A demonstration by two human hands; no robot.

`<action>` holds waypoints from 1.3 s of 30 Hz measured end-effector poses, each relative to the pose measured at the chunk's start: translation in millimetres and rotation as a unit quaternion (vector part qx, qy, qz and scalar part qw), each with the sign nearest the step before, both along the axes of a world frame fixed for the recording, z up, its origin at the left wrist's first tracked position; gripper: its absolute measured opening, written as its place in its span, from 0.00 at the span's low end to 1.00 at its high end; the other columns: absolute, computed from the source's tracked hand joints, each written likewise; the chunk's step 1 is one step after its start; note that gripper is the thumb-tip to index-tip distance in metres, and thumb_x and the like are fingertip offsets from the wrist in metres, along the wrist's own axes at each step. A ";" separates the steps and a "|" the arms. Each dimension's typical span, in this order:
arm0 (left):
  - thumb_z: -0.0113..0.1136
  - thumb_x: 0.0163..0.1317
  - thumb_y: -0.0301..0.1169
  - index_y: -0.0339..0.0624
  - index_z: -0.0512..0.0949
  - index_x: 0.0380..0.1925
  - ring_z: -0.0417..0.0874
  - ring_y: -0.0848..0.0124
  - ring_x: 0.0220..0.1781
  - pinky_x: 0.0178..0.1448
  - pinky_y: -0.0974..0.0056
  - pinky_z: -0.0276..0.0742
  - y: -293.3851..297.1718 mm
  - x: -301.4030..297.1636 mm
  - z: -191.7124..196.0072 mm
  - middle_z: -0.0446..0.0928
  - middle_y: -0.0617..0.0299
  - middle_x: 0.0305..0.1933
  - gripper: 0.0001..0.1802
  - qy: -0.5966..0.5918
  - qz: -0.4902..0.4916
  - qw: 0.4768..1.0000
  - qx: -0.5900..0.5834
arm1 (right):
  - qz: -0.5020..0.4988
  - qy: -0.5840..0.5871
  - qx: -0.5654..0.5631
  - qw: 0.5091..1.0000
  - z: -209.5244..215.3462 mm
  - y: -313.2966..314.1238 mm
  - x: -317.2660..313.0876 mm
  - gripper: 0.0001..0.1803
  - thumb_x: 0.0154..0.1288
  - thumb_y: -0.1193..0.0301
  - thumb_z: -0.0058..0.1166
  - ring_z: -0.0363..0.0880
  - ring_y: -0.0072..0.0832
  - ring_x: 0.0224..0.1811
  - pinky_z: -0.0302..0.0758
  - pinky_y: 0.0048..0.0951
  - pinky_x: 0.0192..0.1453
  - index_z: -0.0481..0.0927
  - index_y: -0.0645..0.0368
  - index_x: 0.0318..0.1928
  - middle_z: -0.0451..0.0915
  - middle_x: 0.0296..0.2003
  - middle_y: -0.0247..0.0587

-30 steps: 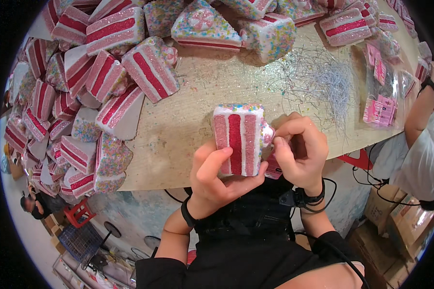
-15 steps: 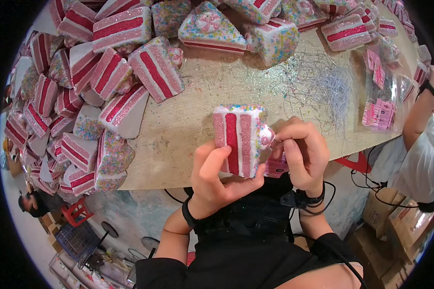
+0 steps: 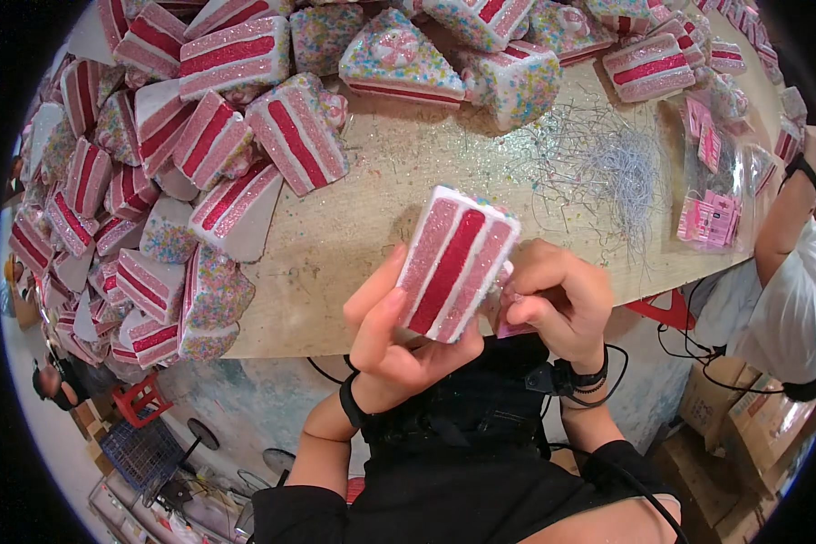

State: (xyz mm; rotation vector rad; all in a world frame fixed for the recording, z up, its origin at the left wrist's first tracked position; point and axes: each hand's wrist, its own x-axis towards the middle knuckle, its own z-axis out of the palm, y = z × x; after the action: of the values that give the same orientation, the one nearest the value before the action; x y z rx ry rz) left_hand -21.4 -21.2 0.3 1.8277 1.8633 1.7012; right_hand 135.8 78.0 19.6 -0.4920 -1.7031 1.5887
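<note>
My left hand [image 3: 397,337] is closed round a toy cake slice [image 3: 458,263] with pink, white and glittery red layers, its layered side facing up and its top edge tilted. Sprinkles show along its far edge. Beside the slice's right side, the fingers of my right hand [image 3: 558,304] are pinched together. A pink card tag [image 3: 515,330] shows just under those fingers, mostly covered. Whatever thin thing the fingertips pinch is too small to make out.
Piles of similar cake slices [image 3: 218,213] cover the table's [image 3: 317,290] left and far sides. A heap of thin clear strands [image 3: 626,172] lies right of centre. Beyond it is a clear bag with pink tags [image 3: 712,218]. Another person's arm [image 3: 784,222] reaches in at the right.
The cake slice has tipped clockwise and turned, so its candy-topped side is now mostly hidden. My right hand has lowered slightly and curled more, close to the pink tag.
</note>
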 end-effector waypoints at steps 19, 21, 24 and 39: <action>0.68 0.60 0.39 0.38 0.57 0.60 0.77 0.50 0.56 0.58 0.55 0.80 -10.2 -7.4 -0.3 0.64 0.37 0.58 0.37 -0.014 -0.033 0.999 0.005 | 0.010 -0.079 0.059 0.995 -4.4 2.2 -2.6 0.16 0.51 0.65 0.73 0.70 0.30 0.22 0.65 0.29 0.27 0.76 0.57 0.26 0.73 0.20 0.33; 0.68 0.60 0.40 0.38 0.57 0.59 0.77 0.49 0.56 0.58 0.54 0.80 -9.8 -7.7 0.6 0.64 0.37 0.58 0.37 -0.007 -0.026 1.000 -0.005 | -0.001 -0.107 0.040 0.993 3.0 -0.2 -4.9 0.15 0.53 0.67 0.72 0.70 0.31 0.22 0.66 0.30 0.27 0.76 0.57 0.27 0.73 0.20 0.34; 0.67 0.61 0.43 0.39 0.57 0.59 0.76 0.49 0.56 0.57 0.53 0.79 -8.1 -7.2 0.7 0.65 0.37 0.58 0.36 0.003 -0.025 1.000 -0.005 | -0.006 -0.089 0.141 0.986 3.6 4.4 -5.2 0.11 0.57 0.71 0.68 0.72 0.37 0.23 0.68 0.35 0.28 0.76 0.59 0.28 0.73 0.21 0.39; 0.53 0.69 0.51 0.30 0.67 0.50 0.81 0.55 0.31 0.36 0.58 0.77 -31.3 -12.4 -21.9 0.78 0.47 0.37 0.30 0.032 -0.162 0.982 0.092 | -0.256 0.119 -0.084 0.956 69.6 148.1 105.6 0.07 0.70 0.69 0.52 0.78 0.22 0.33 0.77 0.27 0.38 0.75 0.57 0.34 0.75 0.27 0.34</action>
State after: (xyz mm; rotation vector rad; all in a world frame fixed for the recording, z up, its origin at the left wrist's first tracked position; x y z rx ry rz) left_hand -33.7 -52.6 -21.6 2.1331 1.3663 1.7602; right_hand 241.4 226.2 89.2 -0.7290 -1.1457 1.3484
